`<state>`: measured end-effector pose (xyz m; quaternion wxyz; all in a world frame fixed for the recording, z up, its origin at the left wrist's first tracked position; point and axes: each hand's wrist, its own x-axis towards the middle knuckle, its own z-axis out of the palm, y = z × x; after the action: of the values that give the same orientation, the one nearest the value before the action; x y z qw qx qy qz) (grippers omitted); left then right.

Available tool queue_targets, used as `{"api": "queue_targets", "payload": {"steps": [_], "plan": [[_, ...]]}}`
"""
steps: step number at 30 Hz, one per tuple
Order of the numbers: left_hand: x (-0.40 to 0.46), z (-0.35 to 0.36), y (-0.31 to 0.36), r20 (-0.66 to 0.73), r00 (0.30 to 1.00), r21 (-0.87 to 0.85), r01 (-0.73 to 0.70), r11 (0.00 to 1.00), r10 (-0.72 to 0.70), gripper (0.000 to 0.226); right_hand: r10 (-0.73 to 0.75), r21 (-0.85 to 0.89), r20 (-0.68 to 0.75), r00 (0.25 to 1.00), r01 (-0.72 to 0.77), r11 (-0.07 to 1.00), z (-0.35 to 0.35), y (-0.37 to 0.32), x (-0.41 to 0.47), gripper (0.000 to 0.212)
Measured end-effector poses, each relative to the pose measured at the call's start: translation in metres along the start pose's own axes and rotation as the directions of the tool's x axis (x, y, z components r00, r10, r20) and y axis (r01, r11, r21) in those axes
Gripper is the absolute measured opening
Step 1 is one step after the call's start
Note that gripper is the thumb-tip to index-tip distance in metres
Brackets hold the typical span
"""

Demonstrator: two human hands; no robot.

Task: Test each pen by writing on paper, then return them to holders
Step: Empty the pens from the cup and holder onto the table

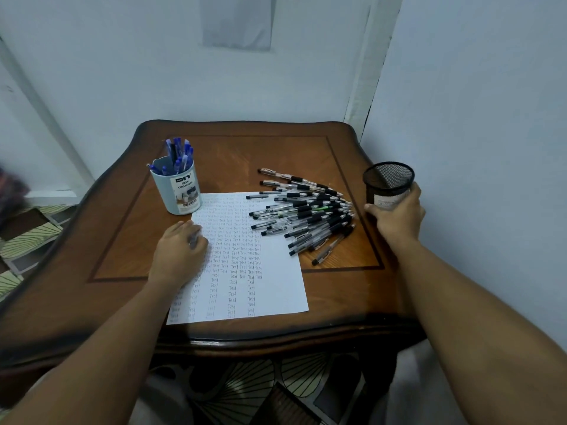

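Note:
A white paper sheet (270,286) covered in rows of the word "Test" lies in the middle of the wooden table (129,240). My left hand (179,256) rests on the sheet's left edge, fingers curled around what looks like a pen. A pile of several black-capped pens (306,216) lies to the right of the sheet. My right hand (397,216) grips the black mesh holder (388,179) at the table's right edge; the holder looks empty. A pale blue "DIY" holder (179,191) with several blue pens stands at the back left.
White walls close in behind and to the right of the table. Patterned floor tiles (27,234) show at the left and below the table's front edge.

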<state>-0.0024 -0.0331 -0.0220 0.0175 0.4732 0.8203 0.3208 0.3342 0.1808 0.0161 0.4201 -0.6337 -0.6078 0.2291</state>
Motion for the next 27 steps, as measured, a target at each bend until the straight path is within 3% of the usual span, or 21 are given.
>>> {"api": "queue_targets", "payload": {"steps": [3, 16, 19, 22, 27], "plan": [[0.001, 0.0, -0.001, 0.003, 1.0, 0.002, -0.006, 1.0, 0.006, 0.029, 0.093, 0.149, 0.032, 0.995, -0.096, 0.984, 0.003, 0.001, -0.005, 0.096], [0.001, 0.001, -0.002, -0.008, 1.0, -0.004, -0.026, 1.0, 0.026, 0.024, 0.137, 0.091, 0.104, 0.985, -0.147, 0.985, 0.004, 0.004, -0.006, 0.097], [0.0, 0.002, -0.002, 0.009, 1.0, -0.014, -0.008, 1.0, 0.008, 0.026, 0.169, 0.095, 0.111, 0.979, -0.18, 0.979, 0.001, 0.006, -0.008, 0.108], [0.001, 0.001, 0.002, 0.015, 0.999, -0.064, 0.044, 0.997, -0.043, 0.026, 0.208, 0.037, -0.002, 0.978, -0.207, 0.978, 0.001, 0.001, -0.025, 0.112], [0.004, -0.015, 0.008, 0.029, 0.958, -0.326, 0.28, 0.903, -0.286, 0.025, 0.139, -0.147, -0.201, 0.97, -0.17, 0.974, 0.019, -0.027, -0.071, 0.082]]}}
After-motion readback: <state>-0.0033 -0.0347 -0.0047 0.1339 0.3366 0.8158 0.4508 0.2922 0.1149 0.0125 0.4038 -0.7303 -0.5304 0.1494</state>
